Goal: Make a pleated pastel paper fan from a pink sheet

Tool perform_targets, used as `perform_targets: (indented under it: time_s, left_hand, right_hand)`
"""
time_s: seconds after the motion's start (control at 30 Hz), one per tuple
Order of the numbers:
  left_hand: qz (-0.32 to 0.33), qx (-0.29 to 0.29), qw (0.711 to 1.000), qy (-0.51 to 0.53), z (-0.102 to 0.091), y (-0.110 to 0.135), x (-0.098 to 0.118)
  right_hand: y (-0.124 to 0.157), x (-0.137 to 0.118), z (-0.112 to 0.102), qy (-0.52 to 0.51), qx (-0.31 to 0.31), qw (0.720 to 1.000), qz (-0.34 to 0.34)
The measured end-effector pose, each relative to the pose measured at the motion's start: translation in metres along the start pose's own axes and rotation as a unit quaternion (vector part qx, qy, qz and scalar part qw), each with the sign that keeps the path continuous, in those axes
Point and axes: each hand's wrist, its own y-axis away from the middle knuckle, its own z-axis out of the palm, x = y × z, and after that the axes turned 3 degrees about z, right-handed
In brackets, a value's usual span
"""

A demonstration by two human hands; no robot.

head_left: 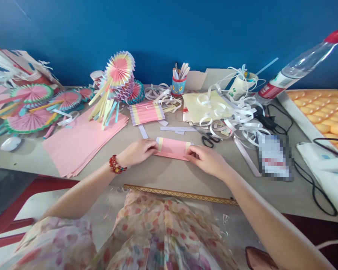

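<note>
A pink folded paper strip (pixel 173 148) with yellow and lilac ends lies on the grey table (pixel 157 172) in front of me. My left hand (pixel 138 151) pinches its left end, fingers closed on the paper. My right hand (pixel 205 159) presses and grips its right end the same way. A red bead bracelet (pixel 116 165) sits on my left wrist. Another pleated pink and yellow paper (pixel 146 113) lies just behind.
A stack of pink sheets (pixel 81 142) lies to the left, with paper fans (pixel 30 108) and a fan tower (pixel 119 80) behind. Black scissors (pixel 210 140), curled white strips (pixel 231 112), a pen cup (pixel 178 85), a plastic bottle (pixel 298 65) and cables (pixel 315 187) fill the right.
</note>
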Motion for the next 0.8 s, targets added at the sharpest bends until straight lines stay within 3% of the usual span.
perform_targets:
  time_s: [0.43, 0.8]
  left_hand:
    - [-0.005, 0.007, 0.998, -0.060, 0.002, -0.004, 0.004]
    - [-0.005, -0.002, 1.000, -0.022, 0.001, -0.013, -0.006]
  right_hand:
    - [-0.003, 0.001, 0.001, 0.002, 0.003, 1.000, 0.013]
    - [-0.003, 0.003, 0.003, 0.012, 0.004, 1.000, 0.012]
